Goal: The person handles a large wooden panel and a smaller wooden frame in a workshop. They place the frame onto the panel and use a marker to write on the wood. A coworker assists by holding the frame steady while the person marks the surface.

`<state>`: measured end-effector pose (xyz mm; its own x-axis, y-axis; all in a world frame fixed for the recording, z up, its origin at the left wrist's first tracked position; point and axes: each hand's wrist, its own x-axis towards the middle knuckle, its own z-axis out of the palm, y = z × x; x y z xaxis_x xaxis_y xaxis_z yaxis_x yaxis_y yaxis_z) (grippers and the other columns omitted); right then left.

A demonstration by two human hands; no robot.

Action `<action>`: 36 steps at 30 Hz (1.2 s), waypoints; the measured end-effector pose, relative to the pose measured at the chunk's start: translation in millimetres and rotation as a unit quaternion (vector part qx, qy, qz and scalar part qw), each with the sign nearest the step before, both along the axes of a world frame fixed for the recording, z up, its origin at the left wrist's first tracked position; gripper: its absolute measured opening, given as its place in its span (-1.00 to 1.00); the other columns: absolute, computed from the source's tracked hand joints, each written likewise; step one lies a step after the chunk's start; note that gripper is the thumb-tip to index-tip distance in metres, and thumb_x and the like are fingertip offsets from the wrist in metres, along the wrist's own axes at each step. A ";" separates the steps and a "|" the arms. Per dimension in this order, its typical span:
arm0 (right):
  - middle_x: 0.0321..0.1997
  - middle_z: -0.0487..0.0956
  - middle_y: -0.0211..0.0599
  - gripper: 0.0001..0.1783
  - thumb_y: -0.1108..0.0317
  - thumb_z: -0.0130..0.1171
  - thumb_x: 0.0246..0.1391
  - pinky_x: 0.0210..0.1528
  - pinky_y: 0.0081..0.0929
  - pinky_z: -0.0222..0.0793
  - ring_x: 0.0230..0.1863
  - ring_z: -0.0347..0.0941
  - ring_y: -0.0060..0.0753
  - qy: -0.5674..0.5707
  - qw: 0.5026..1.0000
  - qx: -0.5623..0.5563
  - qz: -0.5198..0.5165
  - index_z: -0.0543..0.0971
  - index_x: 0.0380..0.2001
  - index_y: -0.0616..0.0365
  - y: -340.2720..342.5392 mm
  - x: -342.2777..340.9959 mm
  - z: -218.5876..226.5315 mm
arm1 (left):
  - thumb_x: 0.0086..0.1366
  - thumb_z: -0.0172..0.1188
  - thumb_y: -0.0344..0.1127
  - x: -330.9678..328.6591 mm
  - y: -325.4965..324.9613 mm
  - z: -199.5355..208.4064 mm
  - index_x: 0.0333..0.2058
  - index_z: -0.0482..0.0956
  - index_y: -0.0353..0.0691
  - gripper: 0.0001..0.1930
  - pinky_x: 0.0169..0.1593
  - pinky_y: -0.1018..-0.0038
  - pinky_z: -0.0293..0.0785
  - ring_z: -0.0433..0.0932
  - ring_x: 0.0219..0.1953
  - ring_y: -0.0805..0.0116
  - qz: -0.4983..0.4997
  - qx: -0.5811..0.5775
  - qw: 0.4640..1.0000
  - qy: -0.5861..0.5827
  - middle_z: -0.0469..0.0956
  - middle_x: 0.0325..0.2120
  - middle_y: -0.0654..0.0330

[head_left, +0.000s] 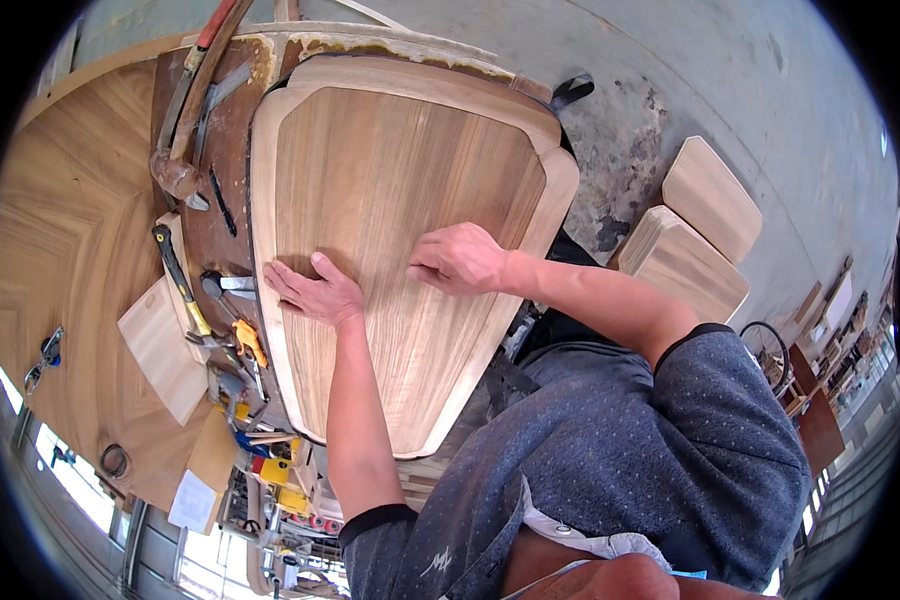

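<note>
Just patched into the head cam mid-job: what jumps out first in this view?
A big pale wooden panel with a raised border fills the centre, lying on a stained, worn workbench. Both bare hands press flat on it: the left hand near its left edge, the right hand at its middle. Hammers and clamps crowd the bench left of the panel, and two smaller rounded boards lie on the concrete floor at right.

White paper sheet [192, 500] lying on a tan cardboard piece [215, 452], lower left below the tools; small yellow box-like packages [276, 470] just right of it. No screens.
</note>
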<state>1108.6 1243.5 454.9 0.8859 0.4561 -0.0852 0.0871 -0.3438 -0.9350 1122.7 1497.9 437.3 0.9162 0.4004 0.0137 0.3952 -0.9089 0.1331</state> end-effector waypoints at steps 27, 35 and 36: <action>-0.40 0.60 -0.25 -0.87 0.28 0.26 0.16 -0.31 -0.14 0.48 -0.29 0.59 -0.05 -0.041 0.998 -0.019 -0.036 0.62 -0.40 0.07 6.8 -8.1 -2.9 | 0.45 -0.06 0.22 -2.5 1.4 -3.6 0.44 0.16 -0.36 -0.17 0.51 -0.17 -0.21 -0.01 0.56 0.03 0.011 0.016 1.000 -0.017 0.08 0.49 -0.09; -0.40 0.60 -0.24 -0.83 0.24 0.25 0.18 -0.34 -0.11 0.46 -0.31 0.57 -0.02 -0.051 0.998 -0.028 -0.036 0.62 -0.41 0.08 11.2 -7.8 -5.9 | 0.45 -0.06 0.21 -2.8 7.4 -6.0 0.43 0.16 -0.38 -0.17 0.51 -0.23 -0.24 -0.04 0.57 -0.01 0.003 0.012 1.000 -0.018 0.09 0.50 -0.09; -0.40 0.61 -0.24 -0.83 0.25 0.25 0.18 -0.34 -0.11 0.46 -0.31 0.58 -0.03 -0.050 0.998 -0.034 -0.029 0.62 -0.41 0.09 11.1 -6.9 -5.3 | 0.45 -0.05 0.20 -2.8 7.1 -5.6 0.43 0.16 -0.38 -0.17 0.51 -0.25 -0.24 -0.05 0.57 -0.04 0.005 0.008 1.000 -0.017 0.09 0.50 -0.09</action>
<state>1101.7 1254.6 449.6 0.9161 0.4003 -0.0234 0.1576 -0.4130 -0.8970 1119.9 1505.0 431.7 0.9113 0.4086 0.0511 0.3993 -0.9072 0.1322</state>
